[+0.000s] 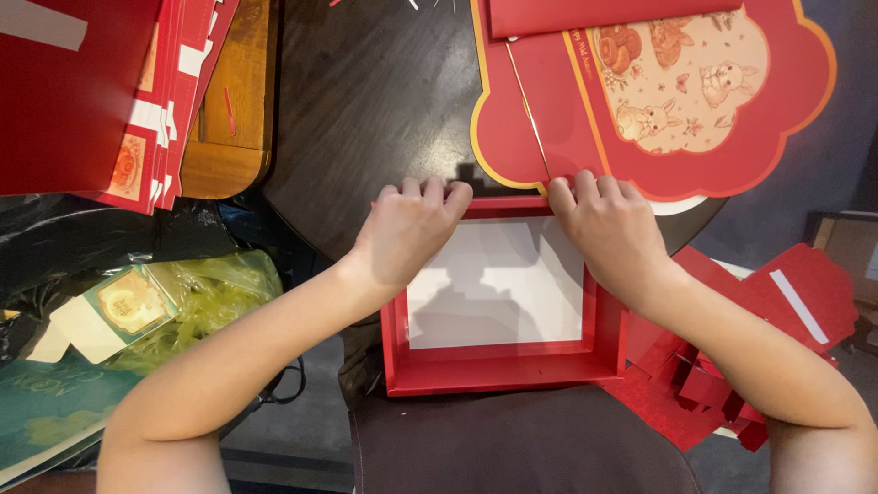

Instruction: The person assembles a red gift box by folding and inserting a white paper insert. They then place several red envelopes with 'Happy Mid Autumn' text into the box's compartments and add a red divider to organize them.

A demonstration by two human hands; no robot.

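Both hands (pixel 512 224) press red box tray (pixel 498 366) far wall

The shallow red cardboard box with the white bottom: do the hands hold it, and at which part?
Yes. The left hand and the right hand both grip the shallow red cardboard box at its far wall, fingers curled over the top edge.

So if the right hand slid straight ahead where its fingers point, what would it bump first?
Probably the flat red scalloped card with rabbit pictures: the right hand grips the red box far wall, and the card lies just beyond its fingertips.
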